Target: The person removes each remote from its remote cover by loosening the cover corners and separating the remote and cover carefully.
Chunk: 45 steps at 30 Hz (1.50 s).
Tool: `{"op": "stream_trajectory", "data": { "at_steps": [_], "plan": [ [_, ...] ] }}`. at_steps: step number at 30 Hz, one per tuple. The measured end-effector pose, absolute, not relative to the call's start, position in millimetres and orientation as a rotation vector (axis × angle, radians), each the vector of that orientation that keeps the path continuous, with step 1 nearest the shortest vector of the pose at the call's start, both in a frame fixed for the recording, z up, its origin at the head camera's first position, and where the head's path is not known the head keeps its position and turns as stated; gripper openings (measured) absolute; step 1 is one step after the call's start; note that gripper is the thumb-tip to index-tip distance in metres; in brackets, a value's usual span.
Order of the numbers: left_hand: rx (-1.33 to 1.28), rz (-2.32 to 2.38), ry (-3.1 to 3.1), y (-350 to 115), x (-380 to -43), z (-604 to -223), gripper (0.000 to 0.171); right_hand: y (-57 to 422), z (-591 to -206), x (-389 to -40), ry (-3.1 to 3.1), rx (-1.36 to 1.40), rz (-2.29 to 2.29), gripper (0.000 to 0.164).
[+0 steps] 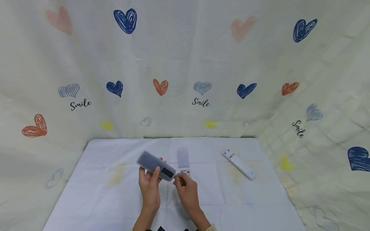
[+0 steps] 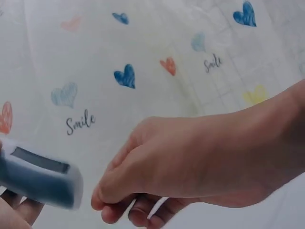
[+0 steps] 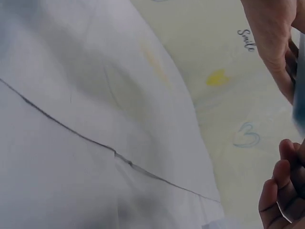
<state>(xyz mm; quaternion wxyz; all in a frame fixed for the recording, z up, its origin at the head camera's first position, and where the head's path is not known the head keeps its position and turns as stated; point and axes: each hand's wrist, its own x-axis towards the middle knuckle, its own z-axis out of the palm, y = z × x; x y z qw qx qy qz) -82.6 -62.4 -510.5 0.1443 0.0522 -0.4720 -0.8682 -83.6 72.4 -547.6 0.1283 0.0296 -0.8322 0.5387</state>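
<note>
My left hand (image 1: 150, 191) grips a blue-grey remote control (image 1: 151, 162) with a black window near its right end, thumb on top and fingers beneath. The remote is tilted above the table, with a pale, whitish edge in the left wrist view. My right hand (image 1: 187, 192) is beside that end, thumb and forefinger together and the other fingers curled. A gap separates these fingertips from the remote in the left wrist view, where nothing shows between them. Behind the right hand lies a translucent sleeve (image 1: 183, 157), with a white remote control's coloured buttons (image 1: 185, 172) at its near end.
A second white remote control (image 1: 239, 164) lies slantwise on the right of the white-covered table (image 1: 95, 186). A curtain (image 1: 179, 57) printed with hearts and "Smile" hangs behind the table and along its sides.
</note>
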Motion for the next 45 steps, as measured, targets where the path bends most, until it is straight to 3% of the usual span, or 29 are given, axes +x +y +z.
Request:
{"op": "stream_trajectory", "data": {
  "at_steps": [9,22,33,41,45],
  "plan": [
    [0.143,-2.507,-1.339,-61.0,-81.9,-499.5,0.053,74.4,-535.1,-73.5,-2.308,0.07,1.736,0.009],
    [0.177,-2.487,-1.419,-58.6,-79.2,-502.5,0.052,75.9,-526.5,-70.8,-2.206,0.155,2.241,0.036],
    [0.359,-2.325,-2.121,-72.6,-76.4,-518.7,0.05,85.2,-533.0,-72.9,-2.251,0.003,2.076,0.031],
    [-0.019,-1.547,-2.772,-77.4,-62.2,-504.2,0.012,97.9,-500.5,-64.2,-2.309,-0.008,1.917,0.027],
    [-0.205,-1.393,-2.692,-76.2,-61.4,-486.0,0.012,104.4,-502.0,-66.4,-2.359,0.023,1.813,0.025]
  ]
}}
